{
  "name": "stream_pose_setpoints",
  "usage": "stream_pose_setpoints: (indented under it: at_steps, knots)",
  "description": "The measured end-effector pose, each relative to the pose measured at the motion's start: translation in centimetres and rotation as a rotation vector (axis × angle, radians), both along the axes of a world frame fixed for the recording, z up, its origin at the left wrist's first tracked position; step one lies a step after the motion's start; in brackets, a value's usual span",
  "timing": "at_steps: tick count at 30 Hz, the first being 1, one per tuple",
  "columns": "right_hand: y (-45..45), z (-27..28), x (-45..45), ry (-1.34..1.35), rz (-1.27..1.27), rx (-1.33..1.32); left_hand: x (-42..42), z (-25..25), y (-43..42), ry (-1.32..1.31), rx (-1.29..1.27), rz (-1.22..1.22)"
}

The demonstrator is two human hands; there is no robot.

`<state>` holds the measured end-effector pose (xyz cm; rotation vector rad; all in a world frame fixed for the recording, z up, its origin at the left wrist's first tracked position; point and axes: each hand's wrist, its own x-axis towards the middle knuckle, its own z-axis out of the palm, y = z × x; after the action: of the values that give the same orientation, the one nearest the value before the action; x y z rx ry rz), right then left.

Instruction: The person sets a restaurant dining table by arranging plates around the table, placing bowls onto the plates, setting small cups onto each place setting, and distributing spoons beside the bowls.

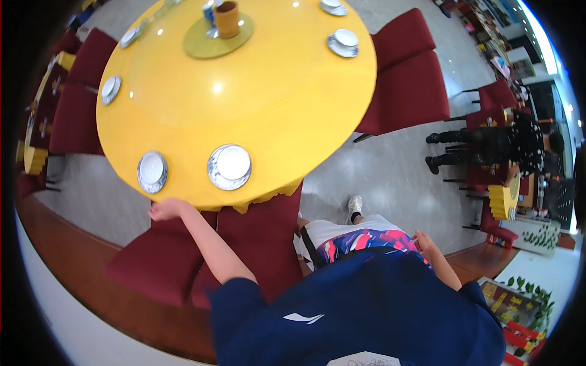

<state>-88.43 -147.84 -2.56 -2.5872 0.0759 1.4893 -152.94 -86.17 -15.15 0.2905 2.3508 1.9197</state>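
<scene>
My left hand [166, 210] is stretched out at the near edge of the round table [244, 116], over the top of a dark red chair [162, 256]. Its fingers are loosely bent, and no object shows in them; whether they touch the chair or the yellow cloth I cannot tell. Just beyond it stands a white bowl [152, 168] on a patterned plate, and to the right another white bowl [234, 161] sits on a plate [213, 174]. By my waist hangs my right hand [422, 242], empty, fingers apart, near the colourful shorts hem [366, 243].
A turntable [195, 46] bears a brown container [226, 19]. More bowls on plates ring the table. Dark red chairs [409, 85] line its right side, others [79, 119] its left. A person [488, 145] in dark clothes stands at another table [502, 198] on the right.
</scene>
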Motion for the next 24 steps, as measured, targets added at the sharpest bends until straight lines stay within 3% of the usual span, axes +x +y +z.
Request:
stream_pose_setpoints:
  at_steps: [2,5,7,11,14,16,21,24]
  knots:
    - [-0.7,-0.9,1.6,0.034,-0.054,0.062,7.5,6.4,-7.7,-0.081,0.124,-0.169]
    - [-2.4,-3.0,5.0,0.091,-0.091,0.124,15.6,5.0,-18.6,0.044,0.031,-0.340]
    - [-4.3,-5.1,7.9,0.111,-0.087,0.135,21.2,3.0,-26.0,0.046,-0.098,-0.488]
    - [-7.6,-11.5,15.7,0.214,0.048,0.142,32.9,2.8,-37.7,-0.026,-0.115,-0.672]
    - [-7.6,-16.5,23.1,0.214,-0.013,0.256,40.3,3.7,-41.4,-0.082,-0.088,-0.794]
    - [-9.1,-19.1,25.5,0.120,0.092,0.384,45.3,4.9,-43.9,-0.221,-0.096,-0.911]
    - [-6.6,-16.8,28.7,0.095,-0.085,0.642,57.6,9.2,-45.3,-0.513,-0.283,-1.353]
    - [-5.2,-13.7,29.1,0.188,-0.192,0.809,63.9,10.9,-46.0,-0.514,-0.341,-1.564]
